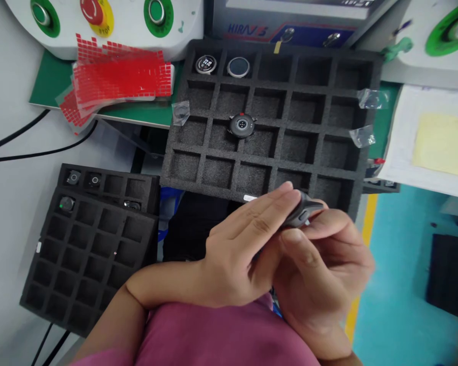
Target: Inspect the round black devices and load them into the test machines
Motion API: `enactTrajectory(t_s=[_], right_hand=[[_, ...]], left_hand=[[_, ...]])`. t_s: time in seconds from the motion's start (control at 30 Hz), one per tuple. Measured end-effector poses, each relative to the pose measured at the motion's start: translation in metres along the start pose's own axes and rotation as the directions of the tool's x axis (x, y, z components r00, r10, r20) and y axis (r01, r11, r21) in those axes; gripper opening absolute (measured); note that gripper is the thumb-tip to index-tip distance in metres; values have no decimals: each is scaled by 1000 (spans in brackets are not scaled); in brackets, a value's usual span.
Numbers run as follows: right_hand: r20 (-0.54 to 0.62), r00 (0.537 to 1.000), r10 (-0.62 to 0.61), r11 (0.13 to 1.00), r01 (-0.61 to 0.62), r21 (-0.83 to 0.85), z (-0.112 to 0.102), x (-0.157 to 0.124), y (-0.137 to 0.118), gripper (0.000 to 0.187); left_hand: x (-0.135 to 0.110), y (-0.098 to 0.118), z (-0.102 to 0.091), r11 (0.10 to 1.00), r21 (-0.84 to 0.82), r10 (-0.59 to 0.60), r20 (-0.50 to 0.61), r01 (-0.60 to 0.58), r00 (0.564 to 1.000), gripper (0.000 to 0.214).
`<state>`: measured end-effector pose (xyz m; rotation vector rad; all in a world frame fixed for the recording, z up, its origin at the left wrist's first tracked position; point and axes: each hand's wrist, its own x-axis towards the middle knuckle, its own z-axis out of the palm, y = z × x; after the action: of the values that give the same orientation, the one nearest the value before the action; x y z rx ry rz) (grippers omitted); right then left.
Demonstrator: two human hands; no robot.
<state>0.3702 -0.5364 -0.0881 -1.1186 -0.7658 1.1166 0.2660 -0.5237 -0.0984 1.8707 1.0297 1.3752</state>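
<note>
Smartwatch case (301,216) tilts over foam tray's (198,187) near edge. I see left hand (238,251) gripping its left, right hand (322,272) pinching its right.

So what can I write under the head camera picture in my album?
Right hand holds a dark smartwatch, left hand against it, before a foam tray bearing three more smartwatches.

Teal floor (400,264) down to my right, yellow stripe (368,223) along it, green bench top (53,82) before me, pale grey surface (15,213) at my left
</note>
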Motion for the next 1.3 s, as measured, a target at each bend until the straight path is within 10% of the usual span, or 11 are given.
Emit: enactTrajectory(t_s=[0.2, 0.4, 0.6, 0.77, 1.3], right_hand=[[50, 997, 65, 989, -71, 128, 6, 12, 8, 46], [218, 975, -31, 998, 19, 57, -10, 22, 12, 22], [63, 963, -261, 962, 265, -72, -16, 18, 9, 23], [257, 962, -98, 987, 127, -98, -14, 13, 4, 18], [221, 941, -255, 967, 247, 63, -10, 10, 15, 15]], left_hand=[[1, 4, -2, 996, 30, -82, -17, 83, 996, 50], [6, 6, -8, 990, -43, -135, 39, 137, 990, 44], [12, 7, -17, 945, -123, -279, 177, 302, 944, 25], [11, 5, -16, 969, -89, -206, 234, 232, 950, 19], [5, 8, -13, 991, 129, -44, 192, 19, 980, 20]])
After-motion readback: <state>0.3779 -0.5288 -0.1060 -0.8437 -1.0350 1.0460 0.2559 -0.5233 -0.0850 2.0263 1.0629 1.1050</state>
